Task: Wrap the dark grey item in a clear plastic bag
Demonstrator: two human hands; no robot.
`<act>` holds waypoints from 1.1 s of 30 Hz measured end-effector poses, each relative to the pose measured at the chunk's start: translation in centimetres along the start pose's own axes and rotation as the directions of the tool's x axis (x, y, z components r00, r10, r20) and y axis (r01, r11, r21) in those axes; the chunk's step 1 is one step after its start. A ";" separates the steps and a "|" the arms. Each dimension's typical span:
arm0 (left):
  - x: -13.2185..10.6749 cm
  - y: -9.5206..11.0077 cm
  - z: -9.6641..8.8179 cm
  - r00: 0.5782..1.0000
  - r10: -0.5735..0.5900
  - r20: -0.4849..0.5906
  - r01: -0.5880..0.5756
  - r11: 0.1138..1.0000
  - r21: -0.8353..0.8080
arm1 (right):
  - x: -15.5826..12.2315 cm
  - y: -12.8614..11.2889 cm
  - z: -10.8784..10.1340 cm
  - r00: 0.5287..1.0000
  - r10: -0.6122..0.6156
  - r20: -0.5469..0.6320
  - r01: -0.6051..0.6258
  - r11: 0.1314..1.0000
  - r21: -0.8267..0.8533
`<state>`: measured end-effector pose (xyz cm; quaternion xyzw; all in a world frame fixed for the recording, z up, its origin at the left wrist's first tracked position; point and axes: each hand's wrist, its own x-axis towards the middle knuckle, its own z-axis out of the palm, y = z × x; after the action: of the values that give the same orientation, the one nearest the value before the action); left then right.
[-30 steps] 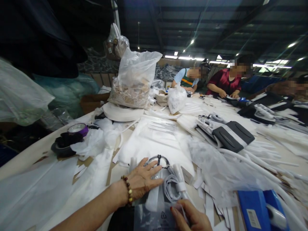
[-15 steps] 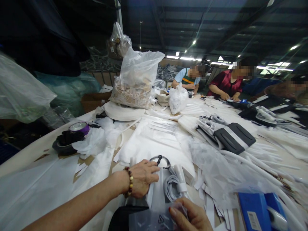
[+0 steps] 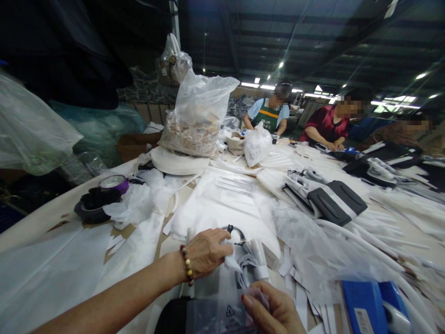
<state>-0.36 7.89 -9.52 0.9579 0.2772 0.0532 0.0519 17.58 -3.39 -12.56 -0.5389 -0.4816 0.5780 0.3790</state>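
Note:
A bag (image 3: 170,315) with a dark lower part lies before me, its curved handle (image 3: 239,234) at the far end. My left hand (image 3: 208,254), a beaded bracelet on its wrist, is closed in a pinch on a thin white wrapping sheet (image 3: 232,263) just below the handle. A coiled grey-white strap (image 3: 247,269) and a white-wrapped tube (image 3: 259,255) lie beside it. My right hand (image 3: 276,308) is closed on the edge of a clear plastic bag (image 3: 222,315) printed with a triangle mark, which covers part of the bag.
White padding sheets (image 3: 222,199) lie ahead. Purple tape (image 3: 114,183) sits at left and blue boxes (image 3: 363,304) at lower right. A wrapped dark bag (image 3: 337,202) lies to the right. A big plastic sack (image 3: 194,120) stands behind; several co-workers (image 3: 327,123) are across the table.
My left hand's fingers have drawn together and lifted a corner of the white wrapping sheet. My right hand keeps its hold on the plastic bag. A co-worker at the back has straightened up.

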 end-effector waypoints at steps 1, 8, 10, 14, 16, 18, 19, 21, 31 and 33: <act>0.0 0.2 -0.4 0.996 -0.043 -0.072 0.038 0.997 -0.072 | 0.2 0.0 0.0 1.000 -0.008 -0.023 0.008 1.000 0.001; -0.7 2.5 -0.6 0.929 -0.154 -0.338 0.024 0.934 -0.358 | 2.5 -0.2 -0.1 0.958 -0.222 -0.183 0.100 0.854 -0.511; -1.4 3.4 0.6 0.923 -0.114 -0.367 0.035 0.976 -0.214 | 2.8 0.1 0.0 0.954 -0.243 -0.177 0.093 0.798 -0.595; -2.8 5.0 3.4 0.915 -0.004 -0.404 0.050 0.994 0.102 | 3.2 0.7 -0.2 0.945 -0.286 -0.159 0.096 0.707 -0.701; -3.2 5.4 4.3 0.933 0.035 -0.358 0.043 0.977 0.208 | 3.1 0.6 -0.9 0.939 -0.311 -0.147 0.085 0.624 -0.777; -3.3 5.7 4.7 0.967 0.061 -0.246 0.007 0.964 0.267 | 2.8 0.2 -1.7 0.917 -0.369 -0.153 0.068 0.520 -0.851; -3.2 5.8 4.8 0.980 0.065 -0.186 -0.009 0.959 0.285 | 2.6 -0.1 -1.9 0.889 -0.424 -0.171 0.053 0.466 -0.883; -2.8 6.0 4.8 0.993 0.063 -0.102 -0.028 0.951 0.308 | 2.3 -0.7 -2.0 0.803 -0.571 -0.173 0.066 0.373 -0.926; -4.9 6.2 5.6 0.888 0.055 -0.457 0.025 0.985 0.169 | 5.6 2.2 -1.1 0.483 -0.633 0.604 0.643 -0.211 -0.736; -7.1 5.1 4.3 0.797 -0.169 -0.580 0.127 0.986 -0.112 | 6.2 2.6 -1.7 0.447 -0.596 0.667 0.647 -0.300 -0.701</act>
<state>-3.10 -0.57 -13.60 0.8675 0.3517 0.3517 -0.0003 18.69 2.15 -16.56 -0.2851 -0.9292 -0.1405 0.1886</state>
